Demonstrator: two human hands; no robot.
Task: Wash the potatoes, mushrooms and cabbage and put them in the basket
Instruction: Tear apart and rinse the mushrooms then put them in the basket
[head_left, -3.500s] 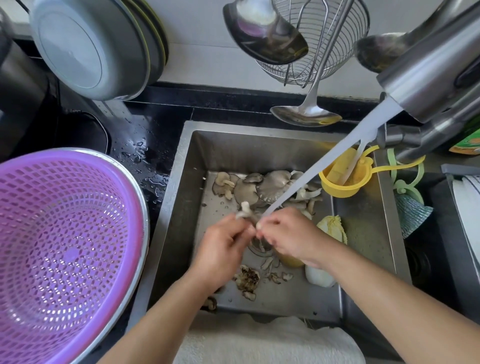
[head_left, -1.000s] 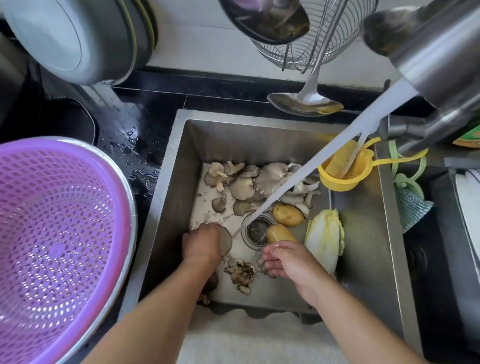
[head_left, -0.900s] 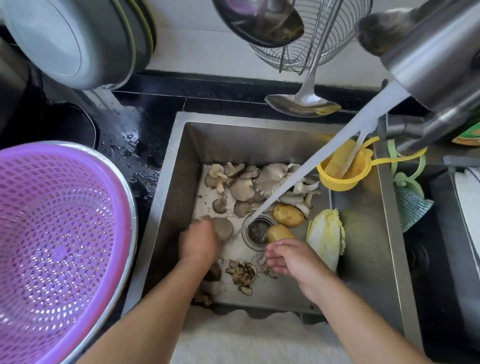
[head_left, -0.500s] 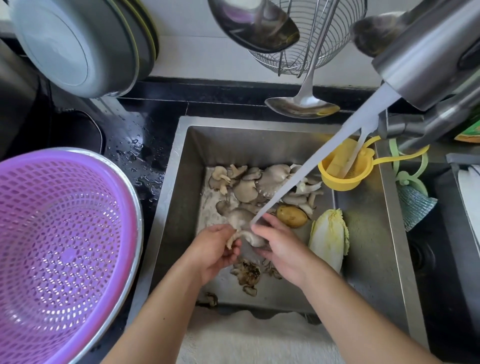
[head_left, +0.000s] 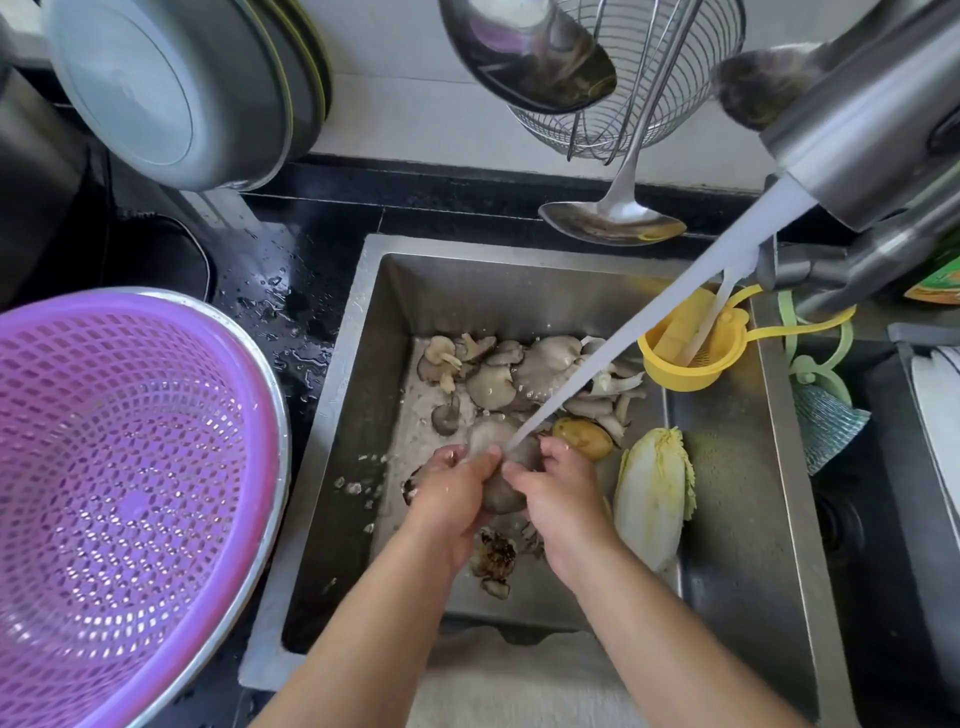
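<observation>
Your left hand (head_left: 451, 486) and right hand (head_left: 551, 480) both grip one mushroom (head_left: 501, 491) | held under faucet stream (head_left: 649, 332) to rinse | basket (head_left: 130, 499) empty.

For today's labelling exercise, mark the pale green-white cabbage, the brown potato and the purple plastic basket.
Cabbage (head_left: 652, 499): head view, middle of its leaves.
Potato (head_left: 584, 439): head view, its skin.
Basket (head_left: 249, 395): head view, right wall.

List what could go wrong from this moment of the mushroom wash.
The water stream lands on the mushroom that the left hand and right hand hold; the thin cap may tear.
Spray may spread onto the wet counter.
Loose scraps could wash toward the drain, hidden here.
</observation>
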